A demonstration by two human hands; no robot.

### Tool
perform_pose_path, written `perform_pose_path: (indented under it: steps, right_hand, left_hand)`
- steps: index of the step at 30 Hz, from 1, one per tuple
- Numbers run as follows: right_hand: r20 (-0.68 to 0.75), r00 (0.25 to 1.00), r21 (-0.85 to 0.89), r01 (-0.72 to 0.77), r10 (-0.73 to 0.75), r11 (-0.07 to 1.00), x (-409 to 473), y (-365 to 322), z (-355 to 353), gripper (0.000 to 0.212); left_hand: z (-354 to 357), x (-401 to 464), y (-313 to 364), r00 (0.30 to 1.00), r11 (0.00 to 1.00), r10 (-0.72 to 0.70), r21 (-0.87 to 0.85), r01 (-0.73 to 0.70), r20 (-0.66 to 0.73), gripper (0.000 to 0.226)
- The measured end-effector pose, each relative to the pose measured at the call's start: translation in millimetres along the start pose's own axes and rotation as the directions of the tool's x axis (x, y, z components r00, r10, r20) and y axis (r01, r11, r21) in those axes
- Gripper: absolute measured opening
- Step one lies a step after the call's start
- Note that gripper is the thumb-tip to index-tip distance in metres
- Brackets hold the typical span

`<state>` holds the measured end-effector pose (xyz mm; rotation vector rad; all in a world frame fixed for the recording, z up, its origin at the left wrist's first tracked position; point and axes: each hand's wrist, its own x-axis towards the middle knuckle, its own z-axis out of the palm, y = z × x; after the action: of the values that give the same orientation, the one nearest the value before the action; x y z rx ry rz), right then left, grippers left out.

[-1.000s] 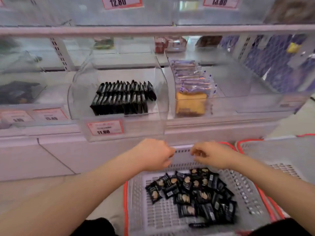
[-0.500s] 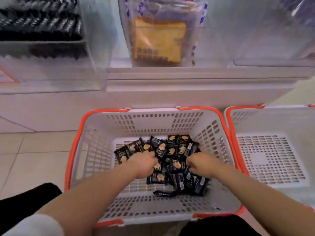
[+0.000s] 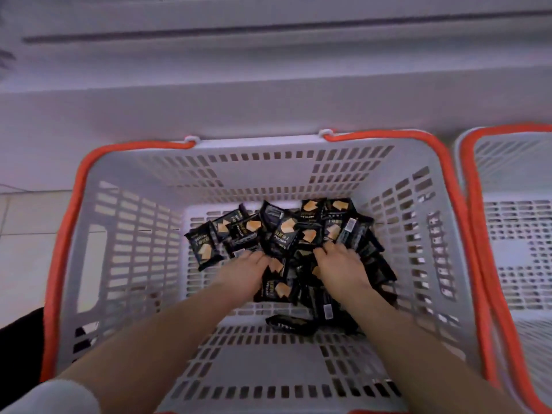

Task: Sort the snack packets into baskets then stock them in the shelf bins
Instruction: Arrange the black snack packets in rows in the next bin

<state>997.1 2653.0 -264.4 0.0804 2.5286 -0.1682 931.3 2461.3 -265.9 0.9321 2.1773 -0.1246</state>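
Orange-rimmed grey basket (image 3: pixel 125 222) holds the black snack packets (image 3: pixel 286 234) heaped at its middle. Your left hand (image 3: pixel 243 271) and right hand (image 3: pixel 342 264) press into the heap, fingertips buried, grip unclear. Second basket (image 3: pixel 507 222) stands right.

1. Black snack packets (image 3: pixel 286 234) with a golden cracker print, heaped loosely at mid-floor toward the far wall.
2. White slotted basket (image 3: pixel 125 240), orange-rimmed, upright, holding the heap.
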Motion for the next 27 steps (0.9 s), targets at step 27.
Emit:
perform_pose_path:
  steps: [27]
  right_hand:
    - [0.414, 0.904, 0.863, -0.350, 0.112, -0.364, -27.7, -21.0, -34.3, 0.022]
  left_hand:
    - [-5.5, -19.9, 17.3, 0.861, 0.811, -0.048, -0.523, -0.262, -0.506, 0.057]
